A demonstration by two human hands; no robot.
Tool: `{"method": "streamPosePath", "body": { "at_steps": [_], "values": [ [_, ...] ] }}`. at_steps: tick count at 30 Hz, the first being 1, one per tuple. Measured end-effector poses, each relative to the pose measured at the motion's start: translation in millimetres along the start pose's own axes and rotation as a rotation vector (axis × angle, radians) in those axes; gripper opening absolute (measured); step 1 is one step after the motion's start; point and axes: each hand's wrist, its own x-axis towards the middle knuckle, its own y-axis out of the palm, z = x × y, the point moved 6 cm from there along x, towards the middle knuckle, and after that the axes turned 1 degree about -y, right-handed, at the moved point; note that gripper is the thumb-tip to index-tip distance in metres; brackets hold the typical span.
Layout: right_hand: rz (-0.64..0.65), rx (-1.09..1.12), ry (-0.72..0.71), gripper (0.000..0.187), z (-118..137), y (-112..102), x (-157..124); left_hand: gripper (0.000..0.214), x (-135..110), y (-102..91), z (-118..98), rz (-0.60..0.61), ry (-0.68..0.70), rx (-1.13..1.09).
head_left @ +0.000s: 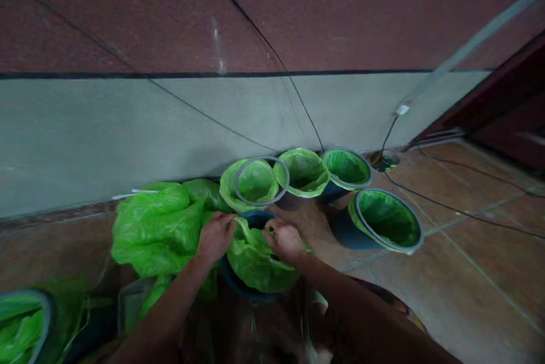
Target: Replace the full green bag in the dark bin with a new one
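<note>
My left hand (216,236) and my right hand (284,240) both pinch the edge of a green plastic bag (255,259) draped over the rim of a dark blue bin (258,217) on the floor in front of me. The fingers of both hands are closed on the bag's edge. A grey ring (260,181) rests loosely on the green-lined bin just behind it.
Three more green-lined bins stand near the wall: one (303,172), one (347,169) and one (387,220) tilted at the right. A heap of green bags (157,227) lies at left. Another lined bin (23,318) is at the bottom left. Black cables (447,205) cross the tiled floor.
</note>
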Motion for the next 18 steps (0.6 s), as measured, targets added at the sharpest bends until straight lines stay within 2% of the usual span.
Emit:
{"method": "streamPosePath", "body": {
  "at_steps": [4,9,15,16,18],
  "values": [
    [0.070,-0.045,0.008,0.034,7,23,-5,0.039,-2,0.3,-11,0.028,0.012,-0.062],
    [0.103,-0.104,0.052,0.047,7,28,-4,0.036,-3,9.3,-17,0.118,-0.016,-0.325],
    [0.214,-0.142,0.086,0.095,5,44,-9,0.042,-5,25.4,-11,0.254,-0.140,-0.691],
    [0.207,-0.155,0.106,0.093,2,45,-8,0.043,-5,25.6,-11,0.257,-0.147,-0.729],
    [0.189,-0.185,0.146,0.075,-6,45,-4,0.043,-5,23.5,-9,0.245,-0.156,-0.765]
  ]
}}
